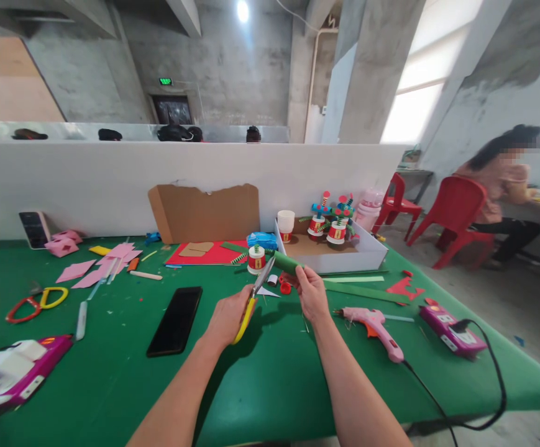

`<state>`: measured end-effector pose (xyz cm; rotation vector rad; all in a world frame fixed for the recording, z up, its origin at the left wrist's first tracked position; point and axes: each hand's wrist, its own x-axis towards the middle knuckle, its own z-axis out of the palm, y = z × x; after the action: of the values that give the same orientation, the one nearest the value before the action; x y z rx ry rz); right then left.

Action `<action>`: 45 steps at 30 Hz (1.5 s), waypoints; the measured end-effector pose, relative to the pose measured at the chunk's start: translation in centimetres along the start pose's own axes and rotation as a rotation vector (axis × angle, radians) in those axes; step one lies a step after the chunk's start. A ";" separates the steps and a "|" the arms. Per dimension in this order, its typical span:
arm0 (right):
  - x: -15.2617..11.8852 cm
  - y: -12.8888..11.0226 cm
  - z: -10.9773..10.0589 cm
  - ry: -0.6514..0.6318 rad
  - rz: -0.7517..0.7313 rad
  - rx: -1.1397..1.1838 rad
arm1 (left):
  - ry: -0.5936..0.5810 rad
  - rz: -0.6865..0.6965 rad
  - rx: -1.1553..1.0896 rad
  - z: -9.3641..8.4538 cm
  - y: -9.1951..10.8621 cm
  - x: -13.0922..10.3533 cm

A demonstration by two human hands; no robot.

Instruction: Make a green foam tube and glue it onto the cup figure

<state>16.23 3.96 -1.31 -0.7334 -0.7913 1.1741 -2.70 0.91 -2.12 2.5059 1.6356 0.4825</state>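
Head view: yellow-handled scissors [252,302] are gripped in the left hand [227,318], blades at the green paper roll [286,262] pinched by the right hand [311,293]. The roll appears light and crushable, so it is best held gently just behind the cut.

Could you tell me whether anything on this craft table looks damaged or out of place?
The cardboard sheet leaning on the partition has a ragged, torn top edge. Pink paper scraps lie scattered on the table's left. The left hand holds scissors at a green roll in the right hand.
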 end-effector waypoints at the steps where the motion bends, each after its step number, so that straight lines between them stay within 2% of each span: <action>1: 0.0 0.0 0.0 -0.003 -0.002 -0.007 | 0.004 0.003 -0.007 0.0 0.0 0.0; 7: -0.1 -0.2 0.1 -0.007 0.004 0.004 | 0.003 -0.018 -0.012 -0.2 0.0 0.0; 15: 0.0 -0.5 0.1 0.051 0.132 0.101 | 0.014 0.002 -0.006 -0.2 0.0 0.0; 30: 0.2 0.2 -0.3 -0.035 0.019 0.009 | -0.013 -0.032 0.020 0.1 -0.3 0.1; 45: 0.1 0.2 -0.2 -0.048 0.033 -0.013 | 0.005 -0.045 0.036 -0.3 0.1 0.1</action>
<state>16.33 4.05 -1.59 -0.7333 -0.8302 1.2209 -2.65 0.90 -1.75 2.4885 1.7136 0.4589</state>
